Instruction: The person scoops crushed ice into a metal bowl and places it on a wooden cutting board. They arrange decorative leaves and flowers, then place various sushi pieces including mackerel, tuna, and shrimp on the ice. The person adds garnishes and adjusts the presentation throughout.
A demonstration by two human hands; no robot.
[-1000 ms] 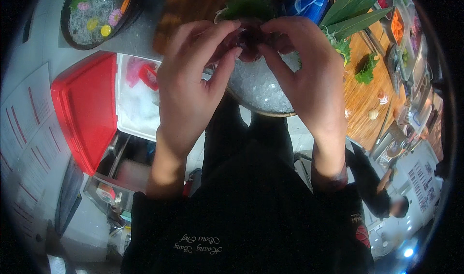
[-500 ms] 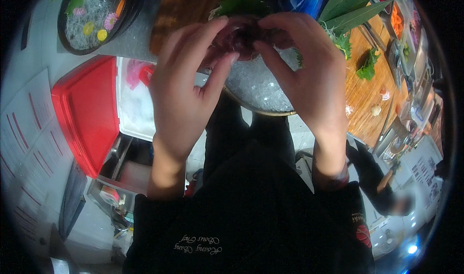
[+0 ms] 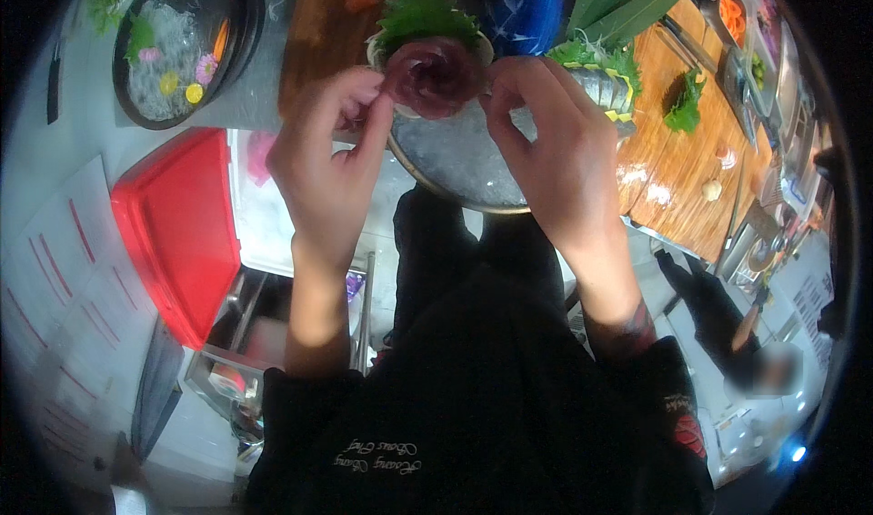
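Observation:
A rose of dark red raw fish slices [image 3: 435,77] rests at the far side of a round plate of crushed ice [image 3: 459,165]. A jagged green shiso leaf [image 3: 426,17] stands behind it, and something pale shows around its base. My left hand [image 3: 329,156] pinches the left edge of the rose between thumb and fingers. On the opposite edge, the thumb and index finger of my right hand [image 3: 556,147] are pressed together. Silver-skinned fish slices [image 3: 593,88] with yellow edging lie just beyond my right hand, on more green leaves.
A dark bowl [image 3: 123,88] with white shreds and flowers sits at far left. Below it stands a white cooler [image 3: 264,215] with a red lid [image 3: 177,233]. At right is a wooden board [image 3: 677,183] bearing a green leaf [image 3: 686,101]. Long leaves [image 3: 627,6] and a blue object [image 3: 529,10] lie behind.
My hands have drawn apart to the two sides of the rose, uncovering its middle and the silver fish slices. The view has shifted slightly.

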